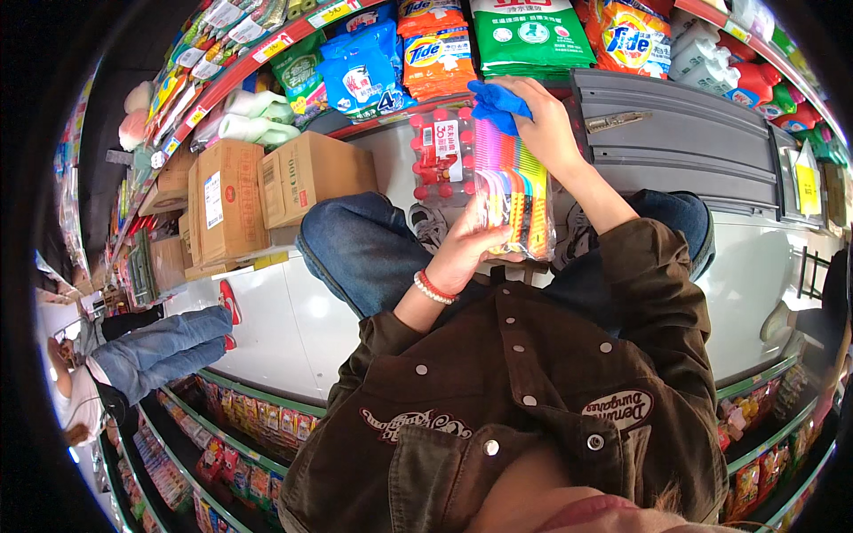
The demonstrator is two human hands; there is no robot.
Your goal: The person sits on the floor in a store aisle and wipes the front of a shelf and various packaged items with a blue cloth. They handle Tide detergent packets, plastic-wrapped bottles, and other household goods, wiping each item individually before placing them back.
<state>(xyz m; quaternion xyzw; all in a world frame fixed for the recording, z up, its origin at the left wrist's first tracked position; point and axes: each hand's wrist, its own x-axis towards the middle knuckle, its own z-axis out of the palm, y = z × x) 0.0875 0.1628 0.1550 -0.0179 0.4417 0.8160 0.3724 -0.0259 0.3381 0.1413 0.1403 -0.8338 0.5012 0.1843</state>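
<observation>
My left hand [470, 240] grips the lower end of a clear plastic package of multicoloured combs or brushes [510, 180], held upright above my lap. At the package's top end, my right hand [543, 120] holds a crumpled blue cloth [498, 106] against the plastic. Behind the package, a shrink-wrapped pack of red-capped bottles [436, 153] rests on the floor. Orange Tide detergent bags [436, 56] and a large green detergent bag [533, 36] sit on the shelf just beyond my hands. The kind of items inside the package is not fully clear.
Cardboard boxes [230, 200] stand at the left beside my knee. A grey metal shelf panel [680, 146] lies at the right, with a metal bracket [616, 121] on it. Another person [160, 346] is at the far left. Stocked shelves [260, 413] run behind me.
</observation>
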